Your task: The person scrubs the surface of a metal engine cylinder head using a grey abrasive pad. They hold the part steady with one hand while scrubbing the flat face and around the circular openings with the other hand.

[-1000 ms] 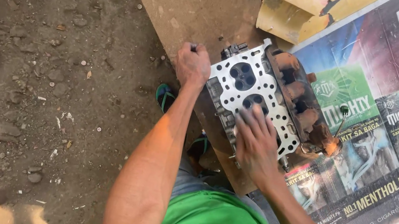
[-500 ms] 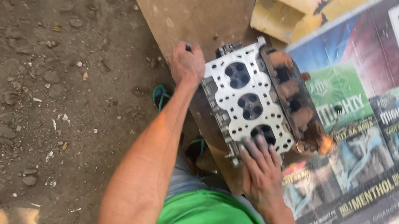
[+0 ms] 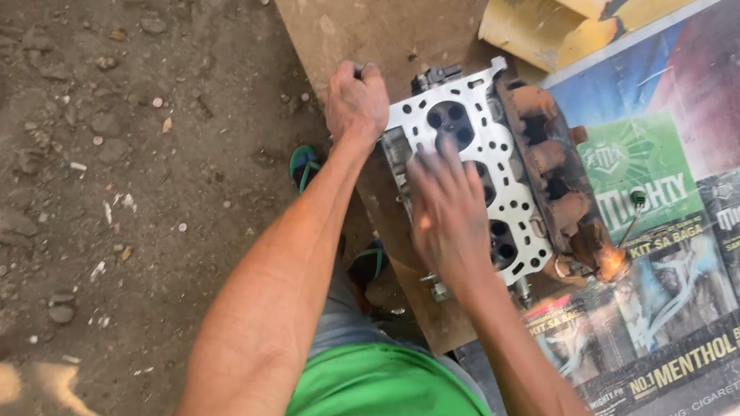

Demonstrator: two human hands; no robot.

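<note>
A metal engine cylinder head [image 3: 520, 197] lies on a wooden board [image 3: 372, 10], its flat silver face up with round chambers and many small holes. A rusty manifold [image 3: 552, 182] runs along its right side. My right hand [image 3: 444, 210] lies flat on the silver face, fingers spread and blurred, covering the middle chamber. My left hand [image 3: 357, 102] is closed at the head's left edge, gripping its side; a small dark part shows at the knuckles. I cannot tell whether anything lies under my right palm.
The board rests over dirt ground [image 3: 54, 138] strewn with stones. A large printed poster sheet [image 3: 714, 223] covers the surface to the right. Yellowish torn cardboard [image 3: 560, 10] lies at the top. My feet in green-strapped sandals [image 3: 305, 168] stand below the board's left edge.
My right hand slid from the near end of the cylinder head up to its middle, after moving down the face earlier. My left hand stayed at the head's left edge.
</note>
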